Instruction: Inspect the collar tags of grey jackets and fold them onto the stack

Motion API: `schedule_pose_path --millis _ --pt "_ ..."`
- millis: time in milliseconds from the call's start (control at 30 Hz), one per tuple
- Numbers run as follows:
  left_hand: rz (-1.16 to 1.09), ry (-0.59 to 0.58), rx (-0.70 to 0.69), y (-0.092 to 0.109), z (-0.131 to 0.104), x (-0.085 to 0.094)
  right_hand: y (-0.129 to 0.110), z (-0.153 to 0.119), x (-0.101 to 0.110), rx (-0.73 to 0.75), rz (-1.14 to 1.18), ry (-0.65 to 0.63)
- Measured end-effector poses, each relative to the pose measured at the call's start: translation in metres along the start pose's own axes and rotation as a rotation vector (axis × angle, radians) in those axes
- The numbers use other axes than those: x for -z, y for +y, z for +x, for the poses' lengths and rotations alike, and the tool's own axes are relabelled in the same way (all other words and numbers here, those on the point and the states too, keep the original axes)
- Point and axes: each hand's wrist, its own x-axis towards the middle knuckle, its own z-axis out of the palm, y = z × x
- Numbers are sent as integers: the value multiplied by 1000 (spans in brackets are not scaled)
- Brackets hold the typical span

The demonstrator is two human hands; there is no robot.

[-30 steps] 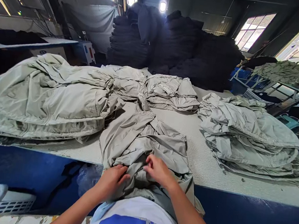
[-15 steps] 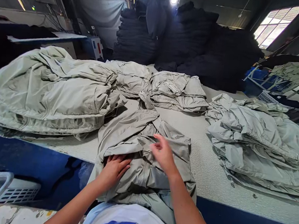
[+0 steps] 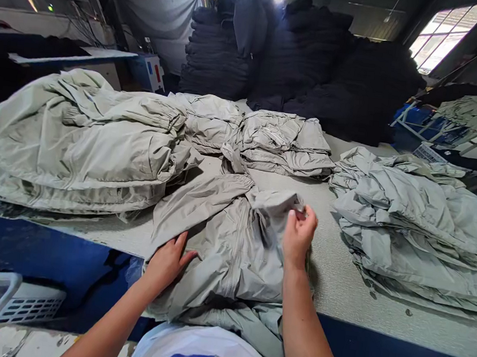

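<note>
Two hands work one pale green jacket: the right hand closes its grip on a raised fold, lifting it clear, while the left hand lies open and flat, pinning the cloth to the surface. Stacked jackets lie beyond the left hand.

I see one pale grey-green jacket at lower centre of the frame, lying front up on the table with its zip running down the middle. Its near hem hangs over the table edge. Its right-hand part is lifted and crumpled.
</note>
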Motion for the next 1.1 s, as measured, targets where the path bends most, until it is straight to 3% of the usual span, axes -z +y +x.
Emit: schedule_pose_path --millis 67,100,167,233,267,367,433,500,600,700,800,867,967,1033,1100 --pt "-40 34 -135 9 14 3 -8 -8 -5 230 -212 20" --pt "-61 32 -228 15 23 5 -9 -14 -13 326 -296 -77" --pt "-71 -2 -353 29 43 7 -4 -29 -30 438 -424 -425" --pt "-39 -54 -299 36 60 11 11 -42 -43 390 -559 -704" --pt "-13 -76 -210 36 65 13 21 -48 -44 328 -629 -760" --pt "100 -116 100 24 61 25 44 -64 -28 192 -771 -715" --pt "215 -138 218 12 44 38 45 -74 -6 178 -815 -685" --pt "315 -209 236 4 22 53 35 -81 16 147 -838 -736" --pt "334 -375 122 10 -3 69 12 -82 32 96 -823 -900" --pt "183 -394 -91 26 -4 67 0 -73 24 123 -758 -939" --pt "17 -210 -261 32 12 54 7 -58 6 121 -639 -972" --pt "40 -53 -142 27 24 47 16 -46 -3 84 -606 -962" --pt "173 135 110 21 33 42 28 -34 -11 43 -694 -780" --pt "182 126 5 28 34 37 32 -33 -17 73 -720 -757" --pt "150 3 -202 42 32 26 34 -36 -25 141 -677 -848"
